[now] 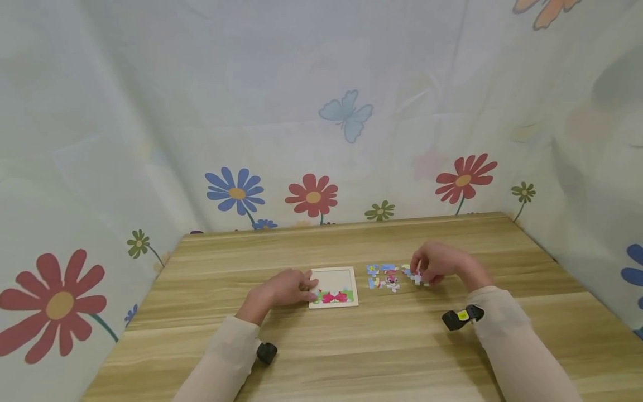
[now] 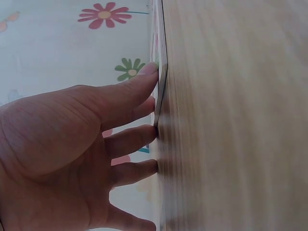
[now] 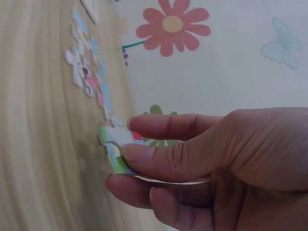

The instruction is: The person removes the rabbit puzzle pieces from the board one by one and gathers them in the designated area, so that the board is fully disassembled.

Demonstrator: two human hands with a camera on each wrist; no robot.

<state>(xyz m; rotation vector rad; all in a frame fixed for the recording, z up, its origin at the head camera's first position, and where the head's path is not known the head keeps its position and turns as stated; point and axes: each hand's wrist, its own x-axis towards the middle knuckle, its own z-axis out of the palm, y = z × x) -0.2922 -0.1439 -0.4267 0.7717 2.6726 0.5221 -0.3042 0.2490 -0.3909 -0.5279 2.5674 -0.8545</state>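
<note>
My left hand (image 1: 286, 287) rests at the left edge of a shallow puzzle frame (image 1: 356, 290). In the left wrist view its thumb lies on the frame's edge (image 2: 162, 72), and the other fingers are spread with their tips at the table. Inside the frame, a strip of green and red-pink picture pieces (image 1: 335, 297) fills the lower part. To the right, my right hand (image 1: 439, 261) pinches a jigsaw piece (image 3: 118, 161) between thumb and fingers. That piece shows green, white and blue, close over the table. Part of it is hidden behind the thumb.
Several loose jigsaw pieces (image 1: 390, 278) lie between the frame and my right hand. The wooden table (image 1: 321, 352) ends at the back against a cloth wall (image 1: 281, 111) printed with flowers and butterflies. Similar cloth hangs on both sides.
</note>
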